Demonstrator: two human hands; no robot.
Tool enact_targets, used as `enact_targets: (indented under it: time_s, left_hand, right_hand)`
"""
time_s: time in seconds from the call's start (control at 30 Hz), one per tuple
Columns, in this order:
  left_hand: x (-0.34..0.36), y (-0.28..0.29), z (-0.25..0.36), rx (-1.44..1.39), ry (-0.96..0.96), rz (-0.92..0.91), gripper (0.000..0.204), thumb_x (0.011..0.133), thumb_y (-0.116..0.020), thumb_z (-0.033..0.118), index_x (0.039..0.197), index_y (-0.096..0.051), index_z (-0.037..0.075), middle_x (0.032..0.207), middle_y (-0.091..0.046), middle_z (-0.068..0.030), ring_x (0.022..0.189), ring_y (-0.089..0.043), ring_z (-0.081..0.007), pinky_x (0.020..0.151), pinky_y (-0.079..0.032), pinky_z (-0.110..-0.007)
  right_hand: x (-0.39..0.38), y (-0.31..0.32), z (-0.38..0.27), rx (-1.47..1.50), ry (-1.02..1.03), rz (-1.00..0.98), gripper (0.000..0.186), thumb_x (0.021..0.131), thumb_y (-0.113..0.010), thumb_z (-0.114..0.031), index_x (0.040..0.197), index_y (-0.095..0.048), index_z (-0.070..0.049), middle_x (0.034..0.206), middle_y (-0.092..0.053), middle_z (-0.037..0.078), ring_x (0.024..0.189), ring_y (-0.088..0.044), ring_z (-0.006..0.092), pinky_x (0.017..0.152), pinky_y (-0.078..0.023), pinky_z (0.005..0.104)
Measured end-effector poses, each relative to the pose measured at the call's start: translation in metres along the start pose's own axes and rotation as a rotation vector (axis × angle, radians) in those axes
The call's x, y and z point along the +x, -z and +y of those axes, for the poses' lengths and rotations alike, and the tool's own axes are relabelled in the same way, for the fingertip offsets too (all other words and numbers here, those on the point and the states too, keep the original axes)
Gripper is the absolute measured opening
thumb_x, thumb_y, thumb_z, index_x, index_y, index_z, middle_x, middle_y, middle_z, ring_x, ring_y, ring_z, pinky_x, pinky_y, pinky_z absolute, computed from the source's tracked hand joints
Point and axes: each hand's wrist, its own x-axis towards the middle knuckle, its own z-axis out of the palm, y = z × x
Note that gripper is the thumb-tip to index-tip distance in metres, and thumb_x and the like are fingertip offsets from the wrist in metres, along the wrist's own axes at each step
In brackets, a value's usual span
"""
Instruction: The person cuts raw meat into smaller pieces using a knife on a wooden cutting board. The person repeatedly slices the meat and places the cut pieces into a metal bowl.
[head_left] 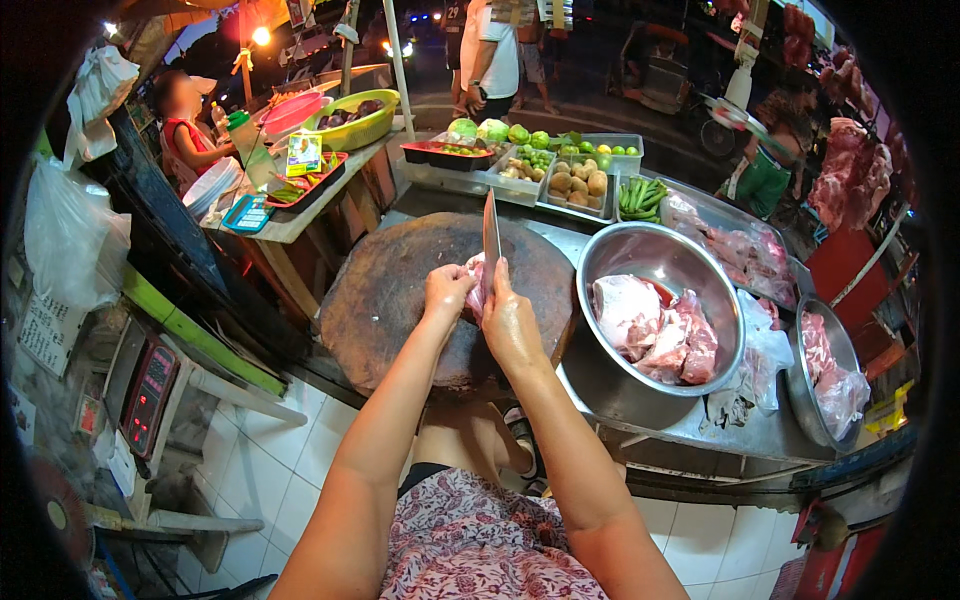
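Note:
On the round wooden chopping block [390, 270] lies a small piece of raw meat [477, 290], partly hidden by my fingers. My left hand [446, 290] is closed on its left side, fingertips pinching it. In my right hand [510, 320] is a knife [491, 230] with a broad blade, fingers wrapped round the handle, which they hide. The blade points away from me and stands on edge against the meat's right side. Right of the block, a large steel bowl [735, 350] holds several pieces of raw meat [660, 330].
Vegetable trays [575, 190] line the far edge, beside green pods [642, 198]. A second metal bowl [850, 430] with meat and plastic stands far right. Meat hangs [845, 180] at upper right. A digital scale [150, 400] is at left. People stand beyond the stall.

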Motion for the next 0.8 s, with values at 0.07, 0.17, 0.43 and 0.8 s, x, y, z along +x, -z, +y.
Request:
enact_targets:
  time_s: [0.07,0.17,0.43,0.8]
  left_hand:
    - [-0.001,-0.003,-0.002,-0.013,-0.127,0.049,0.01,0.081,-0.073,0.005,0.078,-0.065,0.0,0.071,-0.064,-0.0026,0.061,-0.057,-0.0105,0.054,-0.046,-0.026]
    - [-0.007,-0.009,0.002,0.087,-0.213,0.116,0.016,0.079,-0.078,0.008,0.079,-0.066,-0.002,0.071,-0.066,-0.0048,0.065,-0.06,-0.0115,0.057,-0.048,-0.029]
    - [-0.017,-0.011,0.008,0.319,-0.214,0.243,0.018,0.075,-0.079,0.01,0.079,-0.068,-0.003,0.069,-0.068,-0.0112,0.062,-0.063,-0.0159,0.06,-0.051,-0.034]
    - [-0.011,-0.011,-0.005,0.327,-0.328,0.283,0.014,0.076,-0.068,0.012,0.08,-0.065,-0.002,0.073,-0.066,-0.0218,0.069,-0.066,-0.0344,0.067,-0.051,-0.044]
  right_hand:
    - [-0.005,-0.005,0.007,-0.025,0.033,-0.024,0.063,0.089,-0.052,0.0,0.149,-0.033,0.0,0.082,-0.061,0.036,0.078,-0.064,0.0501,0.068,-0.049,0.0533]
    - [-0.014,-0.005,0.015,-0.064,0.03,-0.063,0.064,0.088,-0.053,0.0,0.149,-0.033,-0.001,0.082,-0.061,0.036,0.079,-0.064,0.0509,0.069,-0.049,0.0548]
    - [-0.03,0.001,0.013,-0.137,0.058,-0.135,0.067,0.087,-0.055,0.0,0.149,-0.031,0.0,0.078,-0.062,0.034,0.075,-0.063,0.0507,0.069,-0.049,0.0562]
    - [-0.044,0.005,-0.001,-0.085,0.105,-0.1,0.07,0.087,-0.047,0.006,0.151,-0.02,0.003,0.081,-0.062,0.035,0.074,-0.064,0.05,0.066,-0.047,0.0561]
